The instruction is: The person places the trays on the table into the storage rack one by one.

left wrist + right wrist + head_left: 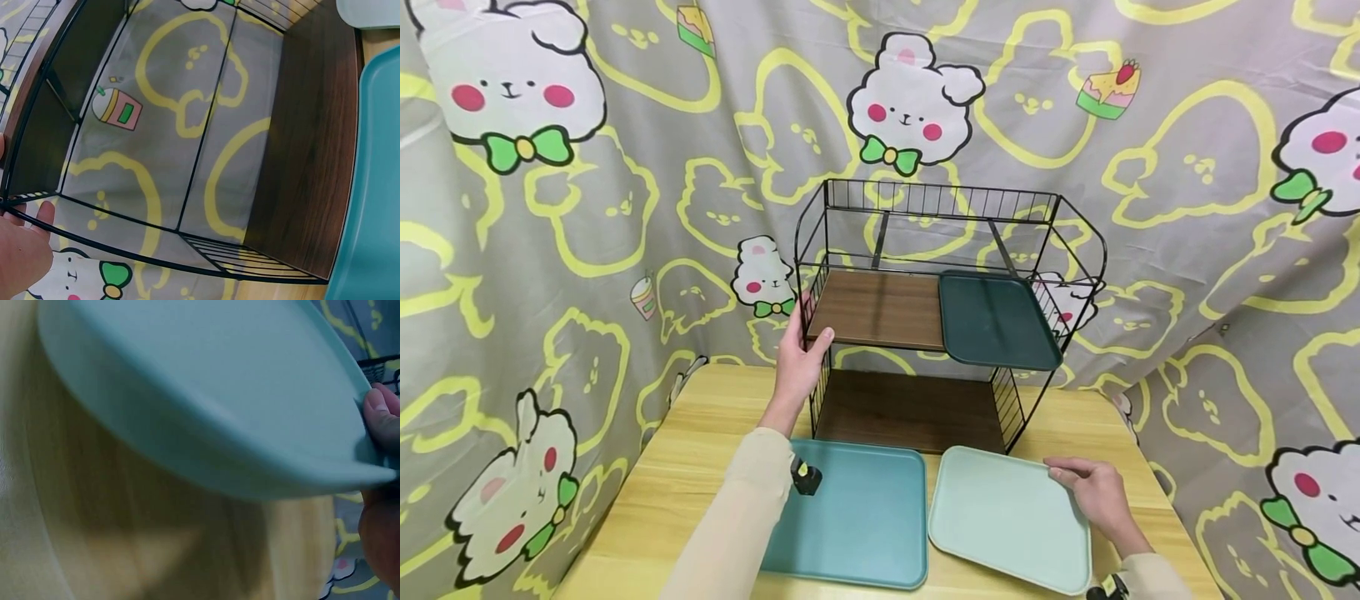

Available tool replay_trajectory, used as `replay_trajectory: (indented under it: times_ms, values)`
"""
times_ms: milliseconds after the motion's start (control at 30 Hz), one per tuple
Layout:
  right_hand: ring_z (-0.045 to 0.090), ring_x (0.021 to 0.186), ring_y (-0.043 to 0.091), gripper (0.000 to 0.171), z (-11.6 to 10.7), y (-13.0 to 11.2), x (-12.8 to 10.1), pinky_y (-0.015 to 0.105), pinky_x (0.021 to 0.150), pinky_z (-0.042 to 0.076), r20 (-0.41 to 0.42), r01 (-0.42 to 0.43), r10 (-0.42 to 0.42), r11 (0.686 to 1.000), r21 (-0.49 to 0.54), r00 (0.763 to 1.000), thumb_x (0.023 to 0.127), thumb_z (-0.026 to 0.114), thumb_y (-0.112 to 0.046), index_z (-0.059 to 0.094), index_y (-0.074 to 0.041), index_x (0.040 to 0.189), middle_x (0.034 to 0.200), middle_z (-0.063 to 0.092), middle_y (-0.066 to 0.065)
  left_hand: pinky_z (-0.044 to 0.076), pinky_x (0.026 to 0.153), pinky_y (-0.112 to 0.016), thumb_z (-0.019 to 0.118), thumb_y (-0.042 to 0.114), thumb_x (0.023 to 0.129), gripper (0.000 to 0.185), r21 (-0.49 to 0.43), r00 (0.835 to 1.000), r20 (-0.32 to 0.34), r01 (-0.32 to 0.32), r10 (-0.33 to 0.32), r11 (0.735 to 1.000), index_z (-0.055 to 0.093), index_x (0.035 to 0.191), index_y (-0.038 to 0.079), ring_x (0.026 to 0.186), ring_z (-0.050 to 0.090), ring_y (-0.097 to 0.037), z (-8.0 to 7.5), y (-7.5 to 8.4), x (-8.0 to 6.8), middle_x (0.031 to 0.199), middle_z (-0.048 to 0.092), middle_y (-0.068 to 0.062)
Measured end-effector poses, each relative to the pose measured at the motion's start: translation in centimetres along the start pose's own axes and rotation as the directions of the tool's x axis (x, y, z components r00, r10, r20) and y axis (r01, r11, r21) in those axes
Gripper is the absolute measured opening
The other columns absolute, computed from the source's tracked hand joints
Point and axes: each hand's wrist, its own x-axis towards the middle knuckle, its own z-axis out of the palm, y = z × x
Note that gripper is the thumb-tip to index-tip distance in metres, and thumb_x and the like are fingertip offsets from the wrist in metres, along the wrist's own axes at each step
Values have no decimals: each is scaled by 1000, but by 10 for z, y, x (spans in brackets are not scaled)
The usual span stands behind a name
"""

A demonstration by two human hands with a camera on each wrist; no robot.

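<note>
Left hand (797, 362) is up at the left front post of the black wire rack (1078, 229), fingers wrapped round the upright wire with the thumb lying along the front edge at the level of the middle wooden shelf (880, 308); in the left wrist view only fingertips (44, 212) show against the rack's frame, so the exact grip there is hard to tell. Right hand (1093, 492) grips the right edge of the pale mint tray (1000, 517), thumb on top of the rim, fingers under it; right wrist view shows the thumb (381, 415) pressed on the rim and that side of the tray lifted off the wooden table (700, 442), a shadow beneath it. Mint tray sits on the table front right, just before the rack's foot, its left edge just beside the teal tray (865, 521), which lies flat on the table front centre, partly under the left forearm sleeve (737, 517). A dark green tray (996, 321) lies on the right half of the middle shelf, its front right corner sticking out past the shelf edge. Rack stands at the back of the table, centre; bottom wooden shelf (910, 408) bare, top tier just wire bars. Grey cloth backdrop (1187, 250) with white bunnies and yellow outlines hangs behind and at both sides of the table
</note>
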Motion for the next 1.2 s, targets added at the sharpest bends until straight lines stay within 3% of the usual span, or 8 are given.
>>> replay_trajectory:
  times_ms: [167, 467, 600, 700, 800, 933, 1000, 1200]
  values:
    - [65, 95, -5, 27, -8, -17, -4, 19, 77, 55, 12, -48, 47, 995, 85, 999, 99, 77, -28, 83, -12, 120, 126, 78, 14, 34, 130, -45, 60, 16, 109, 70, 7, 1000, -2, -2, 2, 1000, 28, 168, 37, 161, 30, -10, -1, 1, 0, 173, 35, 8]
    - [61, 101, -4, 34, -21, -44, -10, 15, 79, 50, -14, -90, 92, 991, 104, 996, 98, 77, -38, 82, -13, 122, 132, 76, 12, 34, 129, -46, 60, 16, 109, 71, 9, 1000, -4, -2, 2, 1000, 27, 169, 33, 162, 29, -10, -2, 2, 0, 173, 35, 8]
    - [64, 92, -6, 32, -26, -53, -14, 17, 75, 55, -57, -130, 141, 976, 173, 988, 97, 79, -32, 82, -11, 122, 122, 80, 6, 31, 131, -45, 60, 16, 109, 71, -1, 1000, 2, -6, 6, 1000, 27, 170, 32, 162, 29, -10, -1, 2, 1, 174, 34, 7]
    - [71, 82, 0, 32, -27, -59, -18, 25, 72, 63, -33, -172, 194, 928, 332, 981, 97, 80, -24, 80, -6, 123, 106, 83, -2, 31, 131, -46, 60, 15, 109, 72, -4, 1000, 0, -19, 19, 1000, 27, 170, 31, 162, 29, -11, -1, 2, 2, 174, 34, 6]
    - [76, 78, 8, 29, -25, -68, -23, 31, 71, 67, 2, -211, 240, 849, 485, 971, 97, 79, -19, 80, -5, 122, 94, 79, -12, 33, 130, -45, 61, 16, 108, 72, -3, 1000, -1, -16, 16, 1000, 28, 169, 33, 161, 30, -10, -1, 2, 2, 174, 35, 8]
    - [77, 79, 9, 15, -22, -86, -33, 31, 74, 67, 10, -234, 291, 749, 620, 957, 98, 76, -15, 86, -20, 109, 88, 77, -16, 32, 131, -45, 60, 16, 109, 72, -3, 1000, 5, -11, 11, 1000, 27, 169, 34, 162, 29, -10, 0, 2, 1, 173, 34, 9]
    - [77, 79, 9, 19, -19, -94, -39, 30, 75, 67, 6, -237, 313, 704, 670, 950, 98, 76, -12, 86, -28, 99, 86, 76, -16, 31, 132, -44, 60, 16, 109, 72, -5, 1000, 7, -4, 4, 1000, 26, 170, 34, 162, 28, -10, 0, 1, 1, 174, 33, 9]
    - [77, 79, 7, 27, -13, -115, -50, 28, 75, 66, -29, -219, 355, 637, 739, 935, 97, 77, -10, 84, -34, 88, 83, 77, -18, 31, 132, -45, 61, 19, 109, 71, -4, 1000, 4, 4, -4, 1000, 27, 169, 36, 162, 29, -10, -1, 0, 1, 174, 34, 9]
